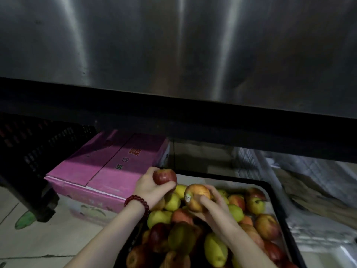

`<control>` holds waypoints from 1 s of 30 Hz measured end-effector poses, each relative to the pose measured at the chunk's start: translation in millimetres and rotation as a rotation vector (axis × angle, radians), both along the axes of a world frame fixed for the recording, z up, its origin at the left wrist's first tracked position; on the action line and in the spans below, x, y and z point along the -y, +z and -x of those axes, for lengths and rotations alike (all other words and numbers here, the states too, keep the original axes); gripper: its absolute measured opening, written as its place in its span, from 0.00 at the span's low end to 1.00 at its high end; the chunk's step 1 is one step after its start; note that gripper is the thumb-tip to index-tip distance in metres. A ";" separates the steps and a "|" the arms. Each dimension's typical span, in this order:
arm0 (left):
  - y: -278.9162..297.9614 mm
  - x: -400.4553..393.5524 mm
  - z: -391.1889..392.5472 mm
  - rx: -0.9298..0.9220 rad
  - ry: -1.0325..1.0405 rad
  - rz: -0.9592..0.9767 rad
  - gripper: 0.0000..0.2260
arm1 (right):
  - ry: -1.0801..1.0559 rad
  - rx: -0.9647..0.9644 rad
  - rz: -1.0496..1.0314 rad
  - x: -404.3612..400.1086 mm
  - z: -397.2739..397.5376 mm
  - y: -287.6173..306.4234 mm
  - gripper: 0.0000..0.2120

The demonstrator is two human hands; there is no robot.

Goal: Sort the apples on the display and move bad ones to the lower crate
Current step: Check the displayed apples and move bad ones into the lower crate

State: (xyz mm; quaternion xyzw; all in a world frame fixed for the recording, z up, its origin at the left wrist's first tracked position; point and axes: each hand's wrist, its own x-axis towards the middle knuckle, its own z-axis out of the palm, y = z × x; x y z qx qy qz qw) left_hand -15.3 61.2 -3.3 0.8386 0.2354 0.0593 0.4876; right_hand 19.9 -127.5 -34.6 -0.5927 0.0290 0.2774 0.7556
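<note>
— Two apples up at once: dark red round apple (pixel 164 176) gripped in left hand (pixel 152 188), far left of black-rimmed tray of mixed red and yellow-green apples (pixel 278 200); blushed yellow-red apple with small white sticker (pixel 195 196) clamped in right hand (pixel 216 207), just above the pile.

— Fingers?

— Curled round each fruit, thumb (pixel 202 200) of right pressing the near face. Neither apple touching the heap.

— Handling?

— Probably firm, smooth, slightly slick; bruised easily if squeezed or dropped. Best cupped around the widest part, not pinched at the stem.

— Lower crate?

— Dark slatted plastic crate (pixel 29 151) at far left, beside pink cardboard box (pixel 108 167) on the floor; cannot tell whether meant for rejects.
</note>
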 end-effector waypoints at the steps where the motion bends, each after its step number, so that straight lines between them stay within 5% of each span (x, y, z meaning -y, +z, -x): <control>1: 5.7 8.5 6.1 0.005 -0.017 0.021 0.23 | -0.014 -0.051 -0.062 13.0 9.0 7.8 0.14; 7: 29.2 52.4 35.3 0.008 -0.026 0.173 0.23 | -0.108 0.010 -0.031 69.4 56.3 60.9 0.33; 21: 211.6 102.2 83.4 0.322 -0.272 0.412 0.23 | -0.070 0.577 0.068 127.9 89.4 237.2 0.37; 30: 397.1 99.9 40.3 0.318 -0.398 0.412 0.25 | -0.088 0.516 0.040 118.1 53.4 411.0 0.29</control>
